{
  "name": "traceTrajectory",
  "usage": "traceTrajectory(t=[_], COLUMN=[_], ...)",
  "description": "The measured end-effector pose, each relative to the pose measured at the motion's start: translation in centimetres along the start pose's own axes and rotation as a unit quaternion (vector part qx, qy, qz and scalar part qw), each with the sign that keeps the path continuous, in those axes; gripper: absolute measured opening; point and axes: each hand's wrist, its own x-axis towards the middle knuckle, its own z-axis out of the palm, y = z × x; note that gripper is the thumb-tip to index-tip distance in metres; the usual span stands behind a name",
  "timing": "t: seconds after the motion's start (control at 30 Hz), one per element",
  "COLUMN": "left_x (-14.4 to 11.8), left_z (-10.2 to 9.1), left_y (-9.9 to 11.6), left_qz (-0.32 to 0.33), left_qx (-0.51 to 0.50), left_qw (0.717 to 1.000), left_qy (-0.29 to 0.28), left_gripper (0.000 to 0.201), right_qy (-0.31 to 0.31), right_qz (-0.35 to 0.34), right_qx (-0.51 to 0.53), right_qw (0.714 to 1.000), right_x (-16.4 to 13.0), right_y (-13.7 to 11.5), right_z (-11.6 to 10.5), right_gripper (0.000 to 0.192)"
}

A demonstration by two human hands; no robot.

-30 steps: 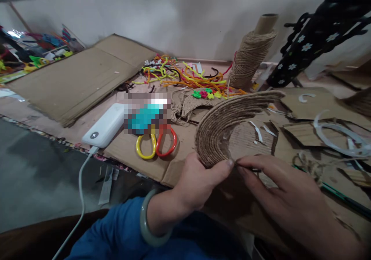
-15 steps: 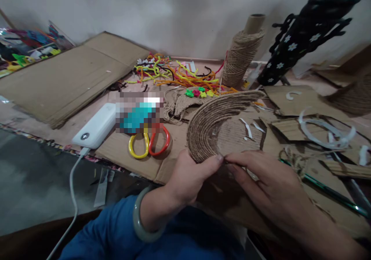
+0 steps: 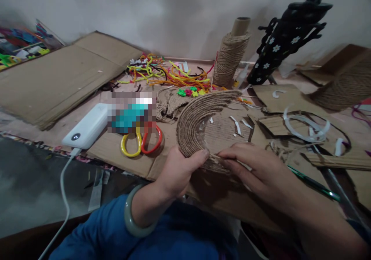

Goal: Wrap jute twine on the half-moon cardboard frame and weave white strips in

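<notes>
My left hand (image 3: pixel 176 171) grips the near edge of a curved cardboard piece wrapped in rows of jute twine (image 3: pixel 197 117), thumb on top. My right hand (image 3: pixel 257 167) pinches the same edge just to the right, fingertips pressed on the twine beside the left thumb. The twine covers the left arc of the piece; bare cardboard shows in its middle. A green bangle (image 3: pixel 131 221) circles my left wrist above a blue sleeve.
Yellow and red-handled scissors (image 3: pixel 142 140) and a white power bank (image 3: pixel 87 126) with a cable lie left. A jute spool (image 3: pixel 230 57), coloured pipe cleaners (image 3: pixel 168 74), cardboard sheets (image 3: pixel 58 78), white paper strips (image 3: pixel 304 124), a green stick (image 3: pixel 313 182) and a black flowered umbrella (image 3: pixel 284 31) surround.
The view has shifted so everything slid left. My hands and the twine-wrapped piece have stayed together, the right fingers sliding a little along the edge.
</notes>
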Motion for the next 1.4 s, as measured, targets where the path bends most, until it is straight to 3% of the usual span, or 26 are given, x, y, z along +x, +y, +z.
traceTrajectory(t=[0.4,0.57,0.87,1.1,1.23,1.4], left_x=[0.1,0.1,0.2,0.1,0.0,-0.1], left_z=[0.0,-0.1,-0.4,-0.2,-0.2,-0.3], left_y=[-0.2,-0.3,-0.6,-0.5,-0.4,-0.2], left_qz=[-0.012,-0.004,0.011,0.007,-0.007,0.002], left_qx=[-0.034,-0.060,-0.006,-0.018,-0.014,-0.003], left_qw=[0.999,0.997,0.997,0.998,0.999,0.999], left_qy=[-0.015,-0.046,-0.073,-0.053,-0.036,-0.043], left_gripper=[0.017,0.021,0.019,0.022,0.018,0.020], right_qy=[0.063,0.083,0.118,0.095,0.056,0.013], right_qz=[-0.025,-0.014,0.010,0.085,0.085,0.048], right_qx=[-0.002,0.004,-0.016,0.046,0.106,0.083], right_qw=[0.998,0.996,0.993,0.991,0.989,0.995], right_x=[0.0,0.4,1.2,0.9,0.7,0.5], right_y=[0.2,-0.3,-1.1,-1.2,-1.4,-1.0], right_z=[-0.2,0.0,0.7,0.6,0.2,-0.4], right_gripper=[0.014,0.014,0.015,0.012,0.012,0.016])
